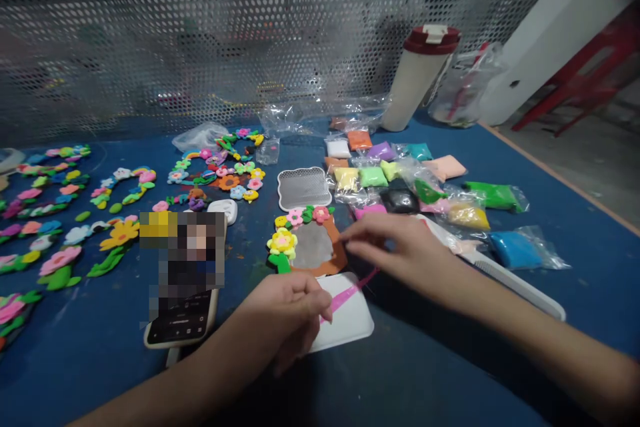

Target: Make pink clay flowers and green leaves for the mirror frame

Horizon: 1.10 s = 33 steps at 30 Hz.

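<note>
A small mirror frame [339,253] lies on the table, with brown clay around its right and lower edge and clay flowers [283,244] along its left and top. At its right edge is my right hand [393,243], thumb and fingers drawn together; anything between the tips is too small to make out. My left hand [295,303] is curled in a pinch just below the frame, over a white board [350,327]. Across that board runs a pink strip [345,295], its lower end close to my left fingertips. Whether those fingers hold it is hidden.
Bags of coloured clay [373,177] spread at the right, beside a long white tool [520,285]. A phone [183,320] and several flowered clay frames [123,187] lie left. A tumbler [417,80] stands behind, before a perforated metal panel [200,33].
</note>
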### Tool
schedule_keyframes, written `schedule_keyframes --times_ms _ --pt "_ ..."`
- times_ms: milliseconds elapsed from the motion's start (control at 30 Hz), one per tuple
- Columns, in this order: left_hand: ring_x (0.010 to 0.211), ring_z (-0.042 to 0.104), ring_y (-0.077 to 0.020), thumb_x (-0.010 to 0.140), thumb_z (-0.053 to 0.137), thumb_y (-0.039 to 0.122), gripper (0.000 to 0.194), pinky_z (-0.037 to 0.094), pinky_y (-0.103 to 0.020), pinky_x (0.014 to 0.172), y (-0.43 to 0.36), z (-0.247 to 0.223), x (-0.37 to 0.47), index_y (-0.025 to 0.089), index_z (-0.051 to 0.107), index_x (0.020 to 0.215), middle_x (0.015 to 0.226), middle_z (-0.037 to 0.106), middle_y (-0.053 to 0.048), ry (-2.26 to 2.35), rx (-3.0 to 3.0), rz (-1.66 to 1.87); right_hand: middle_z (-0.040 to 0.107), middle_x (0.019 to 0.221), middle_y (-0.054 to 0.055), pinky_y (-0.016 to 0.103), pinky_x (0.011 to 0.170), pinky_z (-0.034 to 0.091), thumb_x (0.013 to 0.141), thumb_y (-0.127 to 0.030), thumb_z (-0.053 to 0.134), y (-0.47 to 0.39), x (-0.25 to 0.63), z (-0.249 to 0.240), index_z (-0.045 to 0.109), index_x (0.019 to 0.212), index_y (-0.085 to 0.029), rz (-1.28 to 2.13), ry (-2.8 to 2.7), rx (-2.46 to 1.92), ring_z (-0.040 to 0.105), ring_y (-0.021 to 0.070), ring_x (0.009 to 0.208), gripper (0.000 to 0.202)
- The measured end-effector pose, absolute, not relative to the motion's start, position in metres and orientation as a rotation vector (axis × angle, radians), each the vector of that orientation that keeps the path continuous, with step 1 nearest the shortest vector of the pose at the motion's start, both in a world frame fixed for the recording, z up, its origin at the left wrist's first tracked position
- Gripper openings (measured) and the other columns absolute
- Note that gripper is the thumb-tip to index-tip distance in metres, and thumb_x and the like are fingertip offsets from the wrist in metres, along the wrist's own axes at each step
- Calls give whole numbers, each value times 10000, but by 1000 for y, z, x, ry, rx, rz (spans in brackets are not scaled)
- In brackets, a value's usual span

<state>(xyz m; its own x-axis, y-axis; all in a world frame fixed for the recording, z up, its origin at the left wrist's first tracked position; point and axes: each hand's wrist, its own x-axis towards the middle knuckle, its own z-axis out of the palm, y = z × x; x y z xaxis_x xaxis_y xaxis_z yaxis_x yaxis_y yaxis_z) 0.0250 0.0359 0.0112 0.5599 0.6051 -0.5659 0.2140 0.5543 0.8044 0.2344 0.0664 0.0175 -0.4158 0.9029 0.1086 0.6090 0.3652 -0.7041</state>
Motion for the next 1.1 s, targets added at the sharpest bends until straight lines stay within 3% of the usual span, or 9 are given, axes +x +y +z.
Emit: schedule_keyframes --times_ms 100,200,267,367,500,633,900,1100 --pt "371 352 -54 708 609 340 202 252 -167 352 38 18 27 155 552 650 463 426 75 1075 1101 356 625 928 70 277 687 444 885 -217 462 41 231 6 620 1010 -181 703 -2427 -1105 575 158 822 205" --pt "520 446 -85 656 665 250 144 352 -187 474 38 23 29 155 616 752 598 513 45 1142 1139 411 599 923 75 292 682 421 900 -253 432 31 231 -1 607 978 -176 568 -2547 -1026 540 167 811 206" --pt "536 466 -99 658 652 230 157 366 -201 492 38 27 31 161 622 796 609 542 37 1178 1125 418 590 911 66 300 697 407 897 -267 440 29 232 -3 601 948 -180 541 -2595 -1002 519 168 811 190" --pt "504 459 -101 687 600 233 78 358 -206 484 37 30 31 155 595 681 552 547 31 1185 1134 414 581 886 54 300 700 390 899 -225 436 30 235 -5 595 943 -182 510 -2638 -992 490 163 794 170" --pt "518 438 -82 634 685 196 88 325 -183 486 36 29 30 166 603 645 562 517 57 1225 1350 451 573 847 46 272 667 379 887 -140 440 32 241 -11 596 883 -169 472 -2625 -976 464 150 755 158" --pt "549 501 -89 715 643 208 29 361 -180 513 35 26 29 182 656 717 632 600 39 1200 1484 408 587 849 39 252 627 371 885 -139 456 34 246 -13 623 847 -183 454 -2566 -943 473 137 738 176" --pt "593 553 -91 747 661 226 55 368 -167 550 33 22 25 190 689 718 675 674 38 1179 1831 281 625 980 49 274 705 415 898 -216 472 37 255 -14 653 1010 -250 530 -2542 -934 542 149 839 215" --pt "634 611 -120 820 592 222 117 402 -178 587 30 19 27 160 683 781 720 695 -6 1061 2045 118 605 940 58 256 696 440 909 -148 410 40 258 -11 620 1035 -224 617 -2580 -1024 552 146 814 256"
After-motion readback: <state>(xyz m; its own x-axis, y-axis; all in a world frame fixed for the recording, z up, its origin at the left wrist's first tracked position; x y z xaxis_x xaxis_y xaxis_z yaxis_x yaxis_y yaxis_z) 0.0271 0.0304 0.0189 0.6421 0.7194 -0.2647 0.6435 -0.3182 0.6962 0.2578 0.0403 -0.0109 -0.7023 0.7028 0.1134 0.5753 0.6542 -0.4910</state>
